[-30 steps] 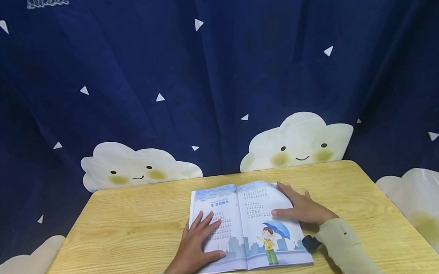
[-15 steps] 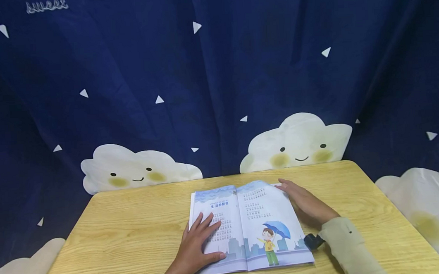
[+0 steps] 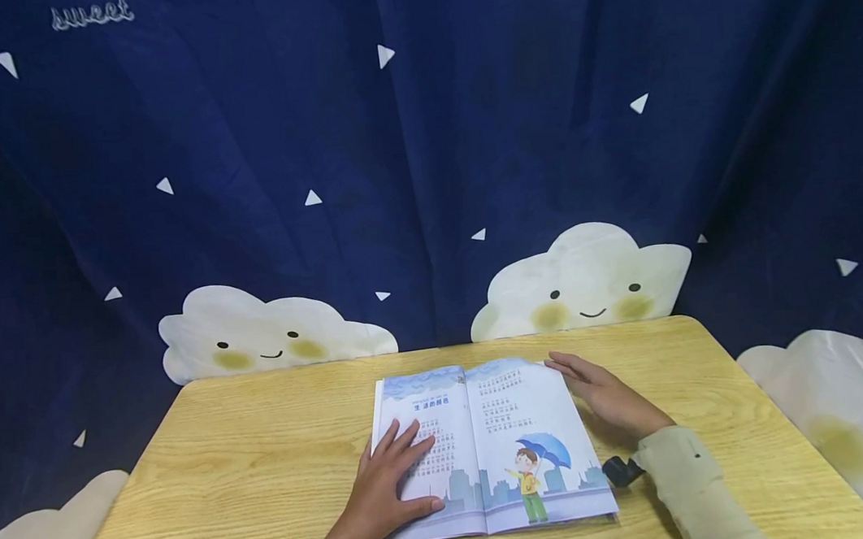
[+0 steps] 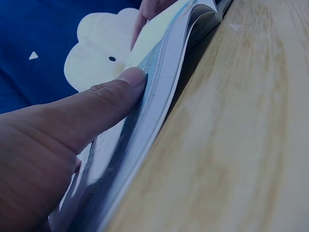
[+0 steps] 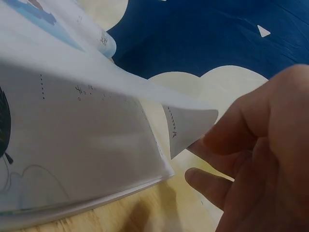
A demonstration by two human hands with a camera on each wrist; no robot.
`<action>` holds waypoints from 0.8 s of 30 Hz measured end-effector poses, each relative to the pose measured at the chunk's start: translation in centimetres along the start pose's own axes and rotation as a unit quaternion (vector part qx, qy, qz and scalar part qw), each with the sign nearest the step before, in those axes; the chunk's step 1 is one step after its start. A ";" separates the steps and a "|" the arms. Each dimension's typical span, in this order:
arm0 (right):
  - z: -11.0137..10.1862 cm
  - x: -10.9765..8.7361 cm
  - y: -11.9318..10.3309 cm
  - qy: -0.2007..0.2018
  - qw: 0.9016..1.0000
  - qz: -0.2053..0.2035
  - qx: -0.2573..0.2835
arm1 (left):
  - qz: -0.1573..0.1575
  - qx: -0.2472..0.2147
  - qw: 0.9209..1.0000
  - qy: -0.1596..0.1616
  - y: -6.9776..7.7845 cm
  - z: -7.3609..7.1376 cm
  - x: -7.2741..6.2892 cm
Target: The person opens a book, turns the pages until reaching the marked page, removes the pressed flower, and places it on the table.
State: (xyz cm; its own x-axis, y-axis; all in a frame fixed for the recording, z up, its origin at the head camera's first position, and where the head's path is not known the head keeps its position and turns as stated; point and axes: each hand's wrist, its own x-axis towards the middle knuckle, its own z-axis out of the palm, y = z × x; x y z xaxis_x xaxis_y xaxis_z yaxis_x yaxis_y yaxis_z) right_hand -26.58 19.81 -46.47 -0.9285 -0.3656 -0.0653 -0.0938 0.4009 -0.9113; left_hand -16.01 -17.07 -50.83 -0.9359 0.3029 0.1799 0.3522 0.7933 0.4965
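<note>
A book (image 3: 478,450) lies face up at the near middle of the counter (image 3: 251,458), two printed pages showing on either side of its fold. The left hand (image 3: 384,484) rests on the left page (image 3: 423,380), fingers straight and spread over the lines of text, the thumb reaching right toward the fold; the left wrist view shows that thumb laid on the paper close to the near edge. The right hand (image 3: 606,395) is at the far right corner of the book, and in the right wrist view its fingers pinch the corner of the right page (image 3: 505,412), which is lifted away from the sheets beneath. Low on this page a printed child (image 3: 526,480) in yellow and green holds a blue umbrella (image 3: 547,451). A small black object (image 3: 621,471) sits by the right sleeve (image 3: 684,468), just right of the book. Beyond the far edge of the counter hangs a dark blue curtain (image 3: 263,132) with white triangles and smiling clouds.
</note>
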 end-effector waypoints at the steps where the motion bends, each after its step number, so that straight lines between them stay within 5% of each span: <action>1: 0.0 0.0 0.0 -0.001 1.000 -0.003 0.001 | 0.000 0.000 1.000 0.000 0.0 0.0 0.0; 13: 0.0 -0.3 -0.2 0.002 1.000 0.018 -0.021 | 0.001 0.000 1.000 0.001 -0.1 0.1 -0.1; 24: -0.7 -1.4 -1.5 -0.013 0.999 -0.030 -0.008 | -0.007 0.007 1.000 -0.004 -0.2 0.2 0.0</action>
State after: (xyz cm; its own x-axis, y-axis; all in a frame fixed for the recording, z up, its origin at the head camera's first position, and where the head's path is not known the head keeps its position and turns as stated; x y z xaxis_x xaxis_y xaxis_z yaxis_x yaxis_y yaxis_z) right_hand -25.42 20.30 -44.74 -0.9110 -0.4118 -0.0211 -0.1556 0.3907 -0.9073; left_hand -16.08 -17.07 -51.12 -0.9410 0.2952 0.1657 0.3384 0.8049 0.4876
